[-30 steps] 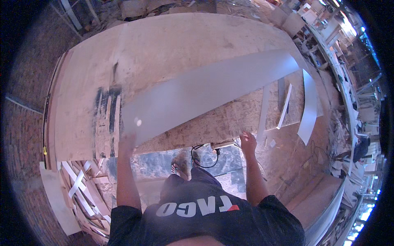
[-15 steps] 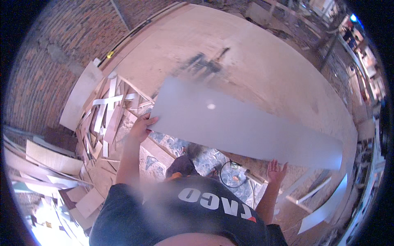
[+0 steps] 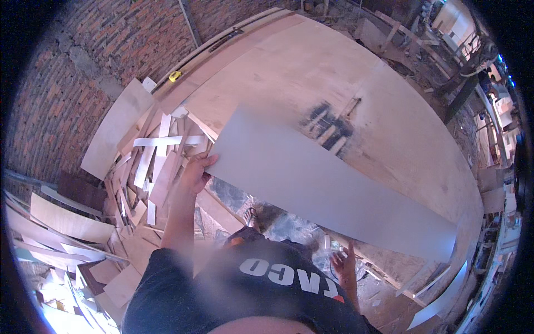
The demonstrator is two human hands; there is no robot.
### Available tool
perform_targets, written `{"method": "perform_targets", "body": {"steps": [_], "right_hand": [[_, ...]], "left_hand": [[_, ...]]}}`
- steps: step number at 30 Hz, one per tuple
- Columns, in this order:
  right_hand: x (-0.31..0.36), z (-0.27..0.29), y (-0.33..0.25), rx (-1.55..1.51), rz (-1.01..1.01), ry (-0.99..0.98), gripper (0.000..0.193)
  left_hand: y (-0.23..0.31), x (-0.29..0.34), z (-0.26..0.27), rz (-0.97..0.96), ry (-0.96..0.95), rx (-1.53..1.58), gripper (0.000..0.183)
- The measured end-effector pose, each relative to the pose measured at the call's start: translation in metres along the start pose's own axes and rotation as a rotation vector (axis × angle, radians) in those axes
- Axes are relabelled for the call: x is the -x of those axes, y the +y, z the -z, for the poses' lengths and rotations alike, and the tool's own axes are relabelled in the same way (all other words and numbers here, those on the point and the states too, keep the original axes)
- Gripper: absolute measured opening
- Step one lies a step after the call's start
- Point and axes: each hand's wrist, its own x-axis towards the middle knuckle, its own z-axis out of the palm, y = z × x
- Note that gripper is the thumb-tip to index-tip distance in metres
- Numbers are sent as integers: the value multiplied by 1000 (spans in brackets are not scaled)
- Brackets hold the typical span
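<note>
A long pale grey-white panel [image 3: 328, 192] lies slantwise in front of me, over the near part of the large wooden table [image 3: 245, 72]. My left hand [image 3: 196, 171] is closed on its left end, thumb on the upper face and fingers underneath. Close to the panel's near long edge is my right hand [image 3: 344, 263], palm up with fingers apart. Its fingertips come to the edge, but I cannot tell whether they touch it.
A yellow tape measure [image 3: 175, 76] sits at the table's far left edge by the brick wall [image 3: 122, 44]. Wood and white board offcuts [image 3: 158, 161] are heaped left. Dark marks and slots [image 3: 328, 128] show on the tabletop. A white strip [image 3: 442, 298] leans at lower right.
My view has shifted, and the panel's right end sits lower and nearer me. My right hand has moved left and closer to my body. My left hand keeps its grip.
</note>
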Motion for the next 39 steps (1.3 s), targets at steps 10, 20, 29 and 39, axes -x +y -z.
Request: {"method": "perform_targets", "body": {"steps": [10, 20, 29, 39], "right_hand": [[-8, -155, 23, -391, -85, -307, 32], [-54, -254, 41, -319, -206, -502, 16], [-55, -412, 78, -409, 11, -374, 22], [-93, -486, 103, -422, 140, -335, 20]], "left_hand": [[76, -88, 67, -28, 14, -96, 22], [119, -180, 134, -42, 108, 17, 17], [140, -367, 224, -55, 263, -13, 18], [135, -413, 184, -560, -7, -1475, 93]]}}
